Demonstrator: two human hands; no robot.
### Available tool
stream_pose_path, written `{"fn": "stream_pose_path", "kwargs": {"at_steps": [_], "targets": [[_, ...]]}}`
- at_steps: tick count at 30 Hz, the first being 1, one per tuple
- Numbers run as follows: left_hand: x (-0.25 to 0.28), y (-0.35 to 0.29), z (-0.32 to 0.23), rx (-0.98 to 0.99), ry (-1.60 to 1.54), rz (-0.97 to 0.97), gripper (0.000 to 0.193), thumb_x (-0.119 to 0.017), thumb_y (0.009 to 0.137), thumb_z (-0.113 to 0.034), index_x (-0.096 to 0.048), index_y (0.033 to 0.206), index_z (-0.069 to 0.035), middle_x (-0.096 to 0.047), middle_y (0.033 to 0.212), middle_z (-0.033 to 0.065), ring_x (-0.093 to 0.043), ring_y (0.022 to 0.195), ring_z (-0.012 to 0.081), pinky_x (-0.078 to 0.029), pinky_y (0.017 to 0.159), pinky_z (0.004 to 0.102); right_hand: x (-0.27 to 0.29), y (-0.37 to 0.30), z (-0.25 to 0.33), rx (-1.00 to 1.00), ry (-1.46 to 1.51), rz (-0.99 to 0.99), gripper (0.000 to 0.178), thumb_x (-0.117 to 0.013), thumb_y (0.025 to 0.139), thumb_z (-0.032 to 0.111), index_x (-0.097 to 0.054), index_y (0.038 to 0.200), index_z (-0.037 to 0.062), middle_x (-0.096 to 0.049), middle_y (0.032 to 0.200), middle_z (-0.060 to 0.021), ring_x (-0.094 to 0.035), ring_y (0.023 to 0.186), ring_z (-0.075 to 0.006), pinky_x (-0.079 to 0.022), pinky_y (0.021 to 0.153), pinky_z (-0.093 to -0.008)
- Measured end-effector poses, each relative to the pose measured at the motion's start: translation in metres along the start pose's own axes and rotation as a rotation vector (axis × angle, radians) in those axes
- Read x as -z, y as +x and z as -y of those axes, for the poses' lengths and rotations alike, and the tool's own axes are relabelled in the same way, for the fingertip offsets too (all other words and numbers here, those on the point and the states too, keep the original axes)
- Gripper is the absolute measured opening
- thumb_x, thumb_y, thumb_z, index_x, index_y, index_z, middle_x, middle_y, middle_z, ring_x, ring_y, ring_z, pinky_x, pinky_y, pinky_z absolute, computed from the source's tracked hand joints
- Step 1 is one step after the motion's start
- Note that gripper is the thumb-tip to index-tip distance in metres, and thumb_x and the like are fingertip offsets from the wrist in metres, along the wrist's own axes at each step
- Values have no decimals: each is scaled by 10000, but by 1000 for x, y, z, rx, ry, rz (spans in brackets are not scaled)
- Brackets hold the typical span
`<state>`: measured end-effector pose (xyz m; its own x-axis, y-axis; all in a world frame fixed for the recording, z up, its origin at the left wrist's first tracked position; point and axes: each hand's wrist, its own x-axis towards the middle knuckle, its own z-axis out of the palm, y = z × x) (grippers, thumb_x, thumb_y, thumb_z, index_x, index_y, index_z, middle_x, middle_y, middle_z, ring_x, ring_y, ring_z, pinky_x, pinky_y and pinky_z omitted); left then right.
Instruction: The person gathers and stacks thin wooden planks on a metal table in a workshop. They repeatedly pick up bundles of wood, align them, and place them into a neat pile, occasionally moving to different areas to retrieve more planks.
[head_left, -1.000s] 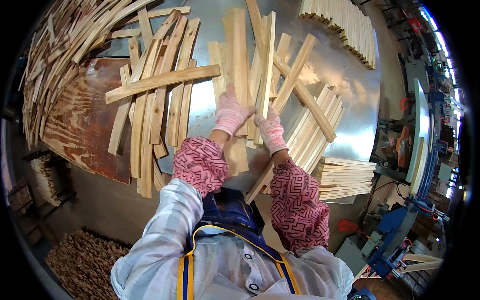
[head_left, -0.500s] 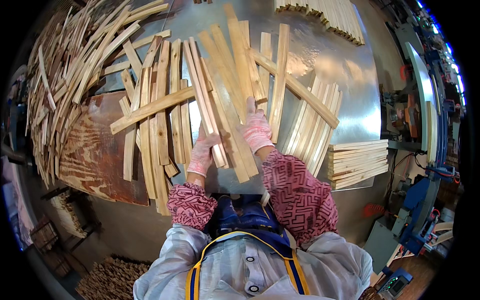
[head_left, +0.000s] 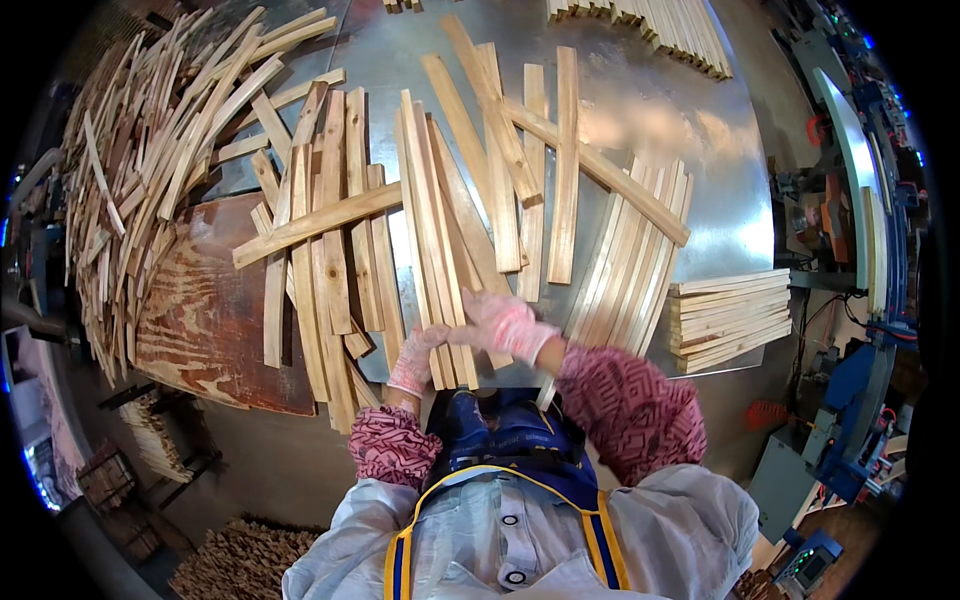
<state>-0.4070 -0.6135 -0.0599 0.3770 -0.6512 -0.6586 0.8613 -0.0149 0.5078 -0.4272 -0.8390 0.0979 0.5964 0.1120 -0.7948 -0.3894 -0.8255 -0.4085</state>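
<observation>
Several pale wooden strips [head_left: 432,240] stand side by side near the middle of the metal table, their lower ends toward me. My left hand [head_left: 414,360], in a pinkish-white glove, is closed around their left side near those ends. From the right, my gloved right hand [head_left: 507,325] reaches across the same ends, its thumb apart and its fingers stretched toward my left hand. Part of its fingertips I cannot make out. A wider strip [head_left: 470,220] slants behind the held ones, its lower part hidden by my right hand.
Loose strips [head_left: 330,200] lie crossed on the left, by a worn brown board [head_left: 210,300]. A tangled heap of strips [head_left: 150,130] fills the far left. To the right are a slanting row of strips [head_left: 625,260] and a neat stack [head_left: 730,320]. Machines [head_left: 840,410] stand beyond the metal table [head_left: 715,220].
My right hand has left a strip farther up and come down and back beside my left hand. The strips in my left hand have moved nearer to me and stand straighter.
</observation>
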Motion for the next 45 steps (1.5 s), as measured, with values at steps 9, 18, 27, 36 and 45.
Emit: {"fn": "stream_pose_path", "kwargs": {"at_steps": [9,18,27,36,45], "targets": [[-74,-8,-40,36,-505,363,705,-791,766,-312,-505,1273,84,-639,1066,209,-682,903,342,-615,773,433,117,112,-117,-403,-61,-1101,726,-599,881,403,-345,1498,117,-571,1331,-210,-624,1128,-369,-515,924,-435],[-61,-15,-50,92,-575,340,692,-779,742,-238,-482,1278,84,-597,1134,182,-649,986,336,-614,827,482,59,39,-150,-607,51,-1021,877,-612,844,310,-150,1559,100,-568,1291,-249,-628,1132,-375,-536,910,-497],[-59,-15,-54,149,-564,386,729,-791,734,-245,-469,1302,79,-586,1164,179,-647,988,337,-614,808,484,86,57,-80,-589,227,-752,996,-677,826,386,-72,1574,129,-604,1273,-201,-653,1090,-334,-546,902,-413],[-59,-13,-42,23,-345,289,828,-823,698,-276,-421,1355,28,-614,1071,265,-693,890,376,-615,758,454,77,53,-64,-367,511,-708,1082,-801,760,278,-104,1575,133,-422,1479,-247,-502,1309,-352,-462,1057,-413],[-57,-19,-32,-143,664,-301,941,-787,760,-412,-320,1499,-65,-532,1289,281,-578,1162,404,-514,948,426,-78,27,-46,-91,318,-431,834,-682,856,403,-307,1499,25,-505,1364,-264,-458,1319,-374,-396,1079,-383]]}}
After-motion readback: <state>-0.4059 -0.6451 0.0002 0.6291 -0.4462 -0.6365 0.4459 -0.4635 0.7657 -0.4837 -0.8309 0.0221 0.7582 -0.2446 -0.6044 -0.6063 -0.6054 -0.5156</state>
